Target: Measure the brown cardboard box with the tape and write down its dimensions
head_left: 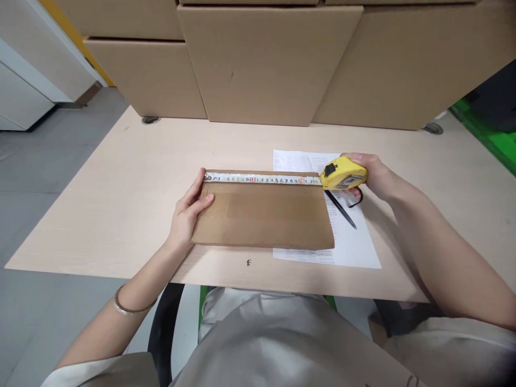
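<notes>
A flat brown cardboard box (266, 215) lies in front of me on the table. My left hand (190, 212) grips its left end, the thumb on the top face and a fingertip at the hook end of the measuring blade. In my right hand (373, 172) is a yellow tape measure (345, 173), just past the box's right end. Its white blade (266, 179) is drawn out along the far edge of the box's top. A dark strap hangs below the tape case. Right of the box, a black pen (342, 209) rests on a printed paper sheet (355, 250), which the box partly covers.
Large cardboard boxes (270, 64) stand stacked along the back of the pale wooden table (121, 215). A small dark mark (249, 263) shows near the front edge. Cable holes (151, 120) lie at the table's rear. Grey floor (44, 301) shows at the left.
</notes>
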### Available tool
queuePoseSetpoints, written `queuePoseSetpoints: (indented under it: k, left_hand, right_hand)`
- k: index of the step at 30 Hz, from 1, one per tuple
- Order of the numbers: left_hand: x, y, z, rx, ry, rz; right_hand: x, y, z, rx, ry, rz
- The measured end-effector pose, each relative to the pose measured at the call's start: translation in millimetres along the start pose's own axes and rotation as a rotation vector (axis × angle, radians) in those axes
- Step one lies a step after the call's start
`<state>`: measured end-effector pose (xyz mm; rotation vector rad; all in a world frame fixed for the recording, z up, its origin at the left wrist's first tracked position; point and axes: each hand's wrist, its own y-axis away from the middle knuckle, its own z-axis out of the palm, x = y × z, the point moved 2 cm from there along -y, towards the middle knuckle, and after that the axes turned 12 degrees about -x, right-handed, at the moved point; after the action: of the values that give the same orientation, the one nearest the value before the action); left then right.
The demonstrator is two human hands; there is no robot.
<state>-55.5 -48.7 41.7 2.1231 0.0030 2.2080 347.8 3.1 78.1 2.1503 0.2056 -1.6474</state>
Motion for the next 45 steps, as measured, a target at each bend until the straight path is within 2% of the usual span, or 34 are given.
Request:
queuePoseSetpoints:
  k: [7, 12, 15, 19, 22, 24, 26, 30, 34, 38, 40, 41, 43, 44, 45]
  left_hand:
    - [-5.6, -0.8, -2.1, -0.049, 0.015, 0.012]
    - [-18.1, -5.7, -3.9, -0.119, 0.127, 0.047]
    - [-22.9, -8.7, -5.7, -0.147, 0.138, 0.049]
    - [-26.7, -11.3, -8.7, -0.125, 0.134, 0.022]
    - [-26.5, -11.2, -7.8, -0.126, 0.125, 0.014]
    - [-24.3, -9.8, -5.8, -0.132, 0.127, 0.019]
    - [-21.6, -8.0, -4.0, -0.128, 0.123, 0.022]
    - [-18.8, -5.9, -3.5, -0.121, 0.085, 0.016]
    - [-18.2, -5.5, -3.6, -0.101, 0.071, 0.015]
    - [-13.1, -3.2, -0.2, -0.06, 0.075, -0.008]
    - [-10.1, -2.0, 1.9, -0.055, 0.075, -0.029]
    - [-9.0, -1.6, 2.7, -0.054, 0.07, -0.035]
    - [-7.7, -1.4, 3.5, -0.047, 0.063, -0.041]
    - [-7.6, -1.4, 3.6, -0.041, 0.066, -0.047]
    - [-7.7, -1.5, 3.6, -0.037, 0.07, -0.054]
  right_hand:
    - [-3.8, 5.8, -3.4, -0.04, 0.065, 0.001]
    - [-23.8, 13.2, 8.5, -0.026, 0.11, -0.061]
    - [-43.5, 1.8, 32.0, -0.049, 0.164, -0.138]
    - [-69.3, -31.9, 79.3, -0.093, 0.225, -0.152]
    - [-86.9, -57.4, 114.3, -0.135, 0.344, -0.213]
    - [-97.1, -68.1, 130.0, -0.158, 0.429, -0.271]
    - [-105.0, -70.3, 136.9, -0.147, 0.513, -0.324]
    - [-103.8, -49.5, 133.6, -0.059, 0.724, -0.343]
    - [-77.7, -15.6, 134.1, 0.039, 0.96, -0.349]
    - [-54.5, 9.8, 129.0, -0.031, 1.022, -0.423]
    - [-49.1, 18.7, 108.6, -0.022, 0.939, -0.424]
    - [-46.1, 22.2, 92.7, 0.035, 0.89, -0.383]
    - [-35.8, 27.0, 55.6, 0.208, 0.835, -0.214]
    - [-27.9, 28.3, 38.0, 0.266, 0.86, -0.098]
    - [-18.4, 28.7, 23.4, 0.269, 0.916, 0.024]
